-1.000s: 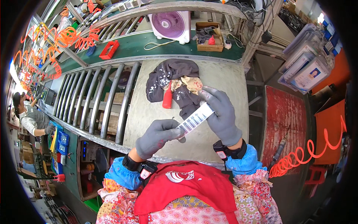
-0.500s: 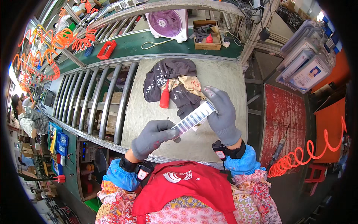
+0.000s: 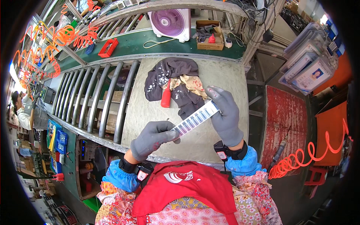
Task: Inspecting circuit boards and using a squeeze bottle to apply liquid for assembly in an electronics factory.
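Observation:
A narrow white strip of small printed labels (image 3: 195,119) is stretched between my hands above the metal tabletop (image 3: 144,112). My left hand (image 3: 153,138), in a grey glove, pinches its lower left end between thumb and fingers. At the upper right end, my right hand (image 3: 226,117), also grey-gloved, grips the strip with its fingers pointing up and away. Beyond the strip lies a crumpled dark cloth (image 3: 174,68) with white spots. A red squeeze bottle (image 3: 165,98) rests on it beside a beige, red-stained rag (image 3: 193,84).
Metal rollers (image 3: 107,101) adjoin the tabletop on the left. Behind stand a purple-and-white fan (image 3: 170,23), an open carton (image 3: 209,36) and a red bin (image 3: 108,48). A power screwdriver (image 3: 279,152) with an orange coiled hose (image 3: 300,162) is at right. Another person (image 3: 25,110) works far left.
The strip's right end has moved slightly right with my right hand. Both hands keep their hold. At far left, the other person has shifted posture.

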{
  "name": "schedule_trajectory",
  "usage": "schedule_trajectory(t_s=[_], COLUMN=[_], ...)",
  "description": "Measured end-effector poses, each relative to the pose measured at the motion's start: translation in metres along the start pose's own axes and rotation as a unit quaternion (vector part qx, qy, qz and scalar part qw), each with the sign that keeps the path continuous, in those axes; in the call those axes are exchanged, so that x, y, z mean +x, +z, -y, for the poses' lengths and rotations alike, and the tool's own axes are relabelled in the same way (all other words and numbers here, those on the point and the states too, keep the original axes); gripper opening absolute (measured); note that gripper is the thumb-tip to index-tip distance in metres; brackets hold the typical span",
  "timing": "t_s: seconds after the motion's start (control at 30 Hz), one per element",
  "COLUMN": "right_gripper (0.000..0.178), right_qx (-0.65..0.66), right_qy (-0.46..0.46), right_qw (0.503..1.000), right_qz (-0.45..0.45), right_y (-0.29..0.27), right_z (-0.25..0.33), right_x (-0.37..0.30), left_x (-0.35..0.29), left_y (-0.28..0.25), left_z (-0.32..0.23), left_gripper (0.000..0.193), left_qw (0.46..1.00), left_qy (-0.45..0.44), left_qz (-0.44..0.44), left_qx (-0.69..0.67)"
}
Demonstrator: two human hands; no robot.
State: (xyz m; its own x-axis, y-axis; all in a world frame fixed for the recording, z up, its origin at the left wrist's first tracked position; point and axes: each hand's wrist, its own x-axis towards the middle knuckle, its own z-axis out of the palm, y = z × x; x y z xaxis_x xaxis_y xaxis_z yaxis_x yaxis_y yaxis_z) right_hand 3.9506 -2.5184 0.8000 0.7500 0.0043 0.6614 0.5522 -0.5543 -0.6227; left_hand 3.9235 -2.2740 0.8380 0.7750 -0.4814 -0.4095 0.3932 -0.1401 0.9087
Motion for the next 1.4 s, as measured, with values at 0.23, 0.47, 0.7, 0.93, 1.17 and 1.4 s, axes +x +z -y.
schedule_trajectory(t_s=[0.23,0.47,0.7,0.93,1.17,1.4], right_gripper=[0.032,0.038,0.032,0.042,0.041,0.046], right_qx=[0.000,-0.010,-0.079,-0.107,-0.087,-0.070], right_qy=[0.004,-0.017,-0.068,-0.093,-0.089,-0.062], right_qw=[1.000,1.000,0.995,0.989,0.992,0.994], right_qz=[-0.006,-0.004,0.013,0.035,0.021,0.054], right_y=[-0.002,-0.005,-0.012,-0.013,-0.007,-0.014], right_z=[0.001,0.006,-0.008,0.002,0.011,0.022], right_x=[0.001,0.004,-0.004,-0.008,-0.015,-0.025], left_x=[-0.002,-0.005,-0.004,-0.002,0.015,0.023], left_y=[-0.004,-0.003,-0.007,-0.011,-0.016,0.005], left_z=[0.004,0.002,0.012,0.010,0.019,-0.002], left_gripper=[0.030,0.031,0.033,0.033,0.062,0.077], left_qw=[1.000,1.000,1.000,0.994,0.980,0.965], left_qy=[0.001,-0.021,0.013,0.010,0.020,0.098], left_qz=[0.003,0.002,0.002,0.056,0.136,0.077], left_qx=[0.002,0.016,0.018,0.091,0.143,0.231])
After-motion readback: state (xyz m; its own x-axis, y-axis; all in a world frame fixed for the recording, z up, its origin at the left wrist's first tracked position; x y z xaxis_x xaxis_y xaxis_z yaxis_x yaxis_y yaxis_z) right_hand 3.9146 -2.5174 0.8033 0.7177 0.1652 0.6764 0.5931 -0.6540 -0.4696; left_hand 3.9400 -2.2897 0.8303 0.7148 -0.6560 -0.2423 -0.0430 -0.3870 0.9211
